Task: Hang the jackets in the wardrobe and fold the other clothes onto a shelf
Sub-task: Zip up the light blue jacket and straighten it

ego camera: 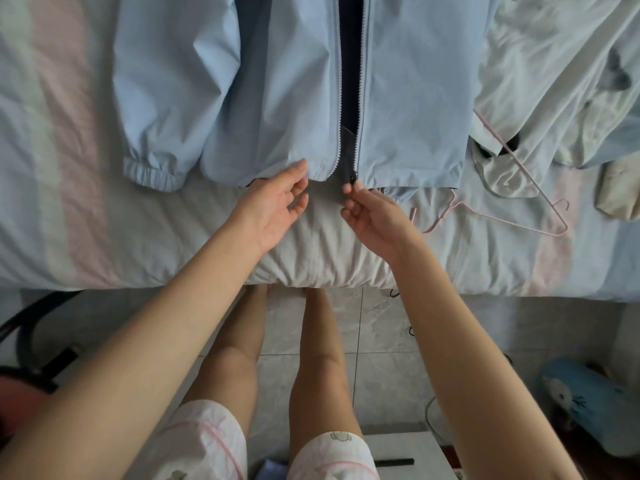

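No writing, label, brand or number can be read anywhere, neither on the light blue zip-front jacket (287,81) nor around it.

both bare arms reach forward from the near edge, converging toward centre. left hand (277,206) open, palm turned inward to the right, fingers loosely spread and slightly curled, holding nothing. right hand (372,218) just beside it, apart, thumb and forefinger pinched together at the far tip, other fingers curled under. bare legs below, standing.
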`<act>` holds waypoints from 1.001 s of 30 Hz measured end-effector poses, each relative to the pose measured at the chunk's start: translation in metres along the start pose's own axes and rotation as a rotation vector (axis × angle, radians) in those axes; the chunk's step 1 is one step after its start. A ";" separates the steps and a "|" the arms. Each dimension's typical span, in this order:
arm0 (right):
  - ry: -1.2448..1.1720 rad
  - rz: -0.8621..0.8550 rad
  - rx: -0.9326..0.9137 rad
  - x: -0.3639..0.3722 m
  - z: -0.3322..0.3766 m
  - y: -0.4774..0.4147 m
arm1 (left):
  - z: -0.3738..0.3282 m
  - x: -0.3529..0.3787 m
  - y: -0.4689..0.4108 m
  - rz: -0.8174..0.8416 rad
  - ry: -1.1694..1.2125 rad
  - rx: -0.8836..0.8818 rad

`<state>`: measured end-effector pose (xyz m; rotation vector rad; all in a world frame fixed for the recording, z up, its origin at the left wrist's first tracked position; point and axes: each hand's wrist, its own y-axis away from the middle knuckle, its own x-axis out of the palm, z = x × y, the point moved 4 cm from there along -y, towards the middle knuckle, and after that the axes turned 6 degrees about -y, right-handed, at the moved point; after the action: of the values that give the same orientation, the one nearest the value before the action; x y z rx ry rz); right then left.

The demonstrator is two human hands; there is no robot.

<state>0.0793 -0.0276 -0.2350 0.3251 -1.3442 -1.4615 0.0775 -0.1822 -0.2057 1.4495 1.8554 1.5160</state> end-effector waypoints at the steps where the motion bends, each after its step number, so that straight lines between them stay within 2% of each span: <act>1: -0.007 -0.004 0.008 0.001 -0.002 0.001 | 0.001 0.000 0.000 -0.029 -0.014 0.007; 7: 0.018 -0.046 0.049 0.007 -0.004 0.007 | 0.001 0.004 -0.003 -0.081 -0.025 0.053; 14: 0.138 -0.009 0.005 0.018 0.002 0.023 | 0.001 0.014 0.001 -0.183 -0.226 0.151; 17: 0.065 -0.019 -0.048 0.022 0.003 0.034 | -0.001 0.018 0.006 -0.190 -0.218 0.187; 24: -0.113 -0.006 -0.156 0.032 0.005 0.048 | -0.008 0.031 0.021 -0.048 -0.276 0.259; 27: -0.211 0.020 -0.162 0.041 0.004 0.053 | -0.011 0.034 0.025 -0.082 -0.255 0.286; 30: -0.300 0.013 -0.192 0.048 0.000 0.056 | -0.010 0.039 0.029 -0.122 -0.130 0.232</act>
<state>0.0884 -0.0549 -0.1672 -0.0296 -1.4223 -1.6605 0.0676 -0.1569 -0.1643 1.4636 2.0520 1.1540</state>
